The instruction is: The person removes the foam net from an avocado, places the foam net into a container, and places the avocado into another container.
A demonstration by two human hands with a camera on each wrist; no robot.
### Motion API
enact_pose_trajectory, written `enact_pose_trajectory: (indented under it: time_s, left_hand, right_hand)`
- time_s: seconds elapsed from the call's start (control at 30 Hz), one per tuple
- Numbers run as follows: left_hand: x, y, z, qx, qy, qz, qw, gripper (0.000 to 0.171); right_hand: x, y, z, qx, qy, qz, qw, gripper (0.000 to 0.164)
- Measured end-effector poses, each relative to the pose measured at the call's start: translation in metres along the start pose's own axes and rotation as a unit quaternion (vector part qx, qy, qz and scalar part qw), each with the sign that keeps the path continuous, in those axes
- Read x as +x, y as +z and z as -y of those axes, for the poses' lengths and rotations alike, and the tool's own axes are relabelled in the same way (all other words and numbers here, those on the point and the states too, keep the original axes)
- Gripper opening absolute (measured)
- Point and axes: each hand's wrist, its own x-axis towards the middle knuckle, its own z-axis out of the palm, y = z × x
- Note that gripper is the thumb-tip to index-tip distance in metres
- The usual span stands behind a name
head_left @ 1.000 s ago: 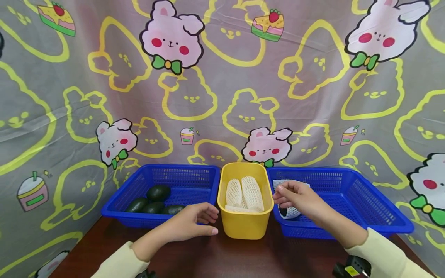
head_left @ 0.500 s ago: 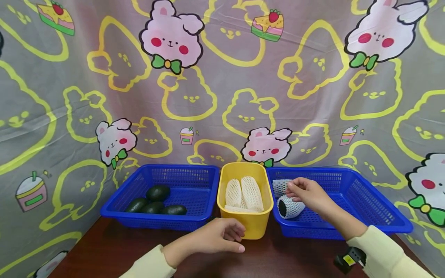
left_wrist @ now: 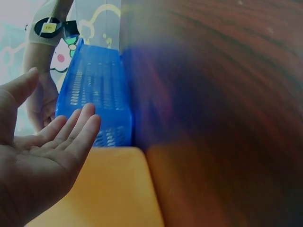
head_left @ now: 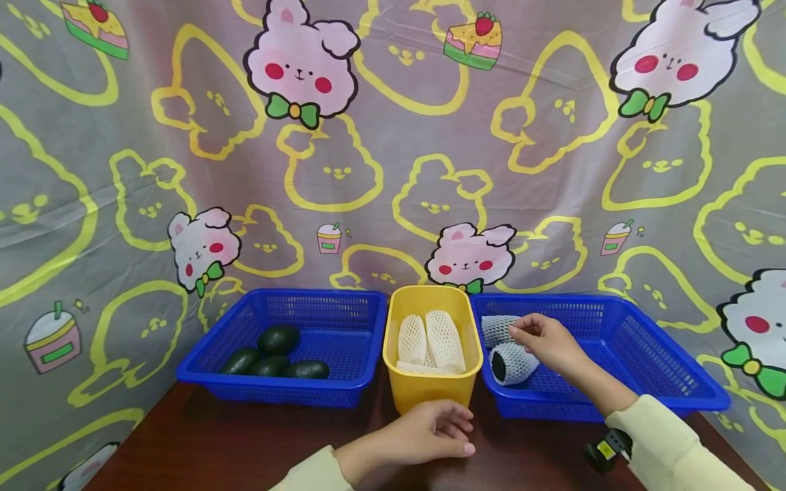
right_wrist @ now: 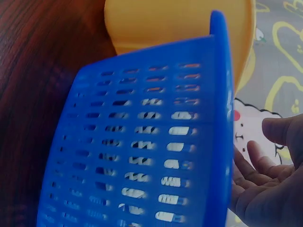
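My right hand hovers over the left part of the right blue basket, fingers loosely bent and holding nothing. Just under it lies an avocado in a white foam net, its dark end showing. Behind that, another white foam net is partly covered by my fingertips. In front of the yellow bin my left hand is held over the table with relaxed fingers, nothing in it. The left wrist view shows its palm and spread thumb. White foam net sleeves lie inside the yellow bin.
To the left, another blue basket holds several dark green avocados. Both baskets flank the yellow bin closely on a dark wooden table. A patterned curtain hangs right behind them.
My left hand has moved right and toward me, from beside the left basket to in front of the yellow bin. My right hand has shifted right, uncovering the netted avocado.
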Motion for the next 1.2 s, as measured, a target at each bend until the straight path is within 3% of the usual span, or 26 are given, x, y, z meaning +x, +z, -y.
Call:
enact_pose_trajectory:
  time_s: [0.23, 0.37, 0.57, 0.73, 0.93, 1.2]
  left_hand:
    - [0.017, 0.020, 0.004, -0.024, -0.006, -0.025, 0.9994, 0.035]
    - [0.027, 0.028, 0.006, -0.026, -0.020, -0.056, 0.9979, 0.035]
    - [0.038, 0.040, 0.009, -0.069, -0.034, -0.081, 0.9938, 0.034]
    - [0.047, 0.050, 0.015, -0.139, -0.024, -0.112, 0.9837, 0.029]
    - [0.055, 0.058, 0.017, -0.187, -0.007, -0.149, 0.9710, 0.023]
    - [0.060, 0.067, 0.013, -0.247, 0.000, -0.199, 0.9482, 0.016]
  right_hand:
    - [0.005, 0.002, -0.014, -0.084, -0.039, -0.014, 0.996, 0.028]
    - [0.007, 0.006, -0.021, -0.105, -0.045, -0.009, 0.993, 0.028]
    - [0.011, 0.009, -0.026, -0.133, -0.047, 0.001, 0.990, 0.031]
    - [0.015, 0.011, -0.029, -0.148, -0.062, 0.010, 0.987, 0.032]
    - [0.019, 0.012, -0.036, -0.164, -0.100, 0.028, 0.981, 0.034]
    - [0.023, 0.014, -0.039, -0.171, -0.096, 0.052, 0.979, 0.045]
